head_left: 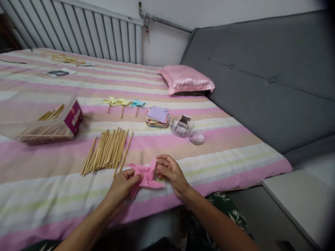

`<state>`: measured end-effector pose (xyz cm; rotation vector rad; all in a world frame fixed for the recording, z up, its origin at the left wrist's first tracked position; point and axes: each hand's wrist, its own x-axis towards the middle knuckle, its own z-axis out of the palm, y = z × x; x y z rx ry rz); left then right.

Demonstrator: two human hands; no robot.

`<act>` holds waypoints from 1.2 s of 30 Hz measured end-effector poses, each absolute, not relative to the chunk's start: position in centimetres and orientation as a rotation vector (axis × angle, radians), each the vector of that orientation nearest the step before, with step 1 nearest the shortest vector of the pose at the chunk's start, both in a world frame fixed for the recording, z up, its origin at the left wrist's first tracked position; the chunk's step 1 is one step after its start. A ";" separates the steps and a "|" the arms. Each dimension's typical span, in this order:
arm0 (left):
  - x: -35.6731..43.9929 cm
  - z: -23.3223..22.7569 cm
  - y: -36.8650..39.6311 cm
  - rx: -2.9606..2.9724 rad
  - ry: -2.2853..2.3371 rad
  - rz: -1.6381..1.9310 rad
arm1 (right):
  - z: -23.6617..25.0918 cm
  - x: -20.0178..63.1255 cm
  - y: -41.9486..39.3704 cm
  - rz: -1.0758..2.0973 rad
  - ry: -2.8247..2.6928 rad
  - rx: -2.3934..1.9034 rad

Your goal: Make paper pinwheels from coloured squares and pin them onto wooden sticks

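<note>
Head view. Both hands work at the near edge of the bed (52,174), which is covered with a pink, cream and green striped sheet.

The left hand (123,184) pinches the pink paper pinwheel (146,176) at its 9 o'clock side, fingers closed on a folded vane. The right hand (170,172) grips the 3 o'clock side, fingertips curled onto the centre. The pinwheel lies flat between the two hands, about equally near each; its paper looks thin, matte and sharply creased.

At 11 o'clock from the hands lies a loose bundle of wooden sticks (107,150), long axes running roughly 7 to 1 o'clock. Farther off at 12 o'clock are three finished pinwheels (121,103) on sticks. At 1 o'clock sit a stack of coloured paper squares (157,116) and a clear glass bowl (181,127) of small shiny items.
</note>
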<state>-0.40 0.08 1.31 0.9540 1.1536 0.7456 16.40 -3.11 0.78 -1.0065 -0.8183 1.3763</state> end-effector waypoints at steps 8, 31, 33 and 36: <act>-0.8 0.6 0.9 0.826 1.094 0.724 | 1.2 21.8 -0.2 0.776 -0.985 -1.331; -0.9 0.7 0.8 0.800 1.127 0.717 | 0.4 32.1 2.6 0.065 -1.286 -2.541; -0.8 0.8 0.7 0.803 1.124 0.728 | 0.1 32.3 2.6 0.061 -1.283 -2.537; -0.8 0.8 0.7 0.819 1.105 0.729 | -0.1 32.5 2.6 0.061 -1.275 -2.497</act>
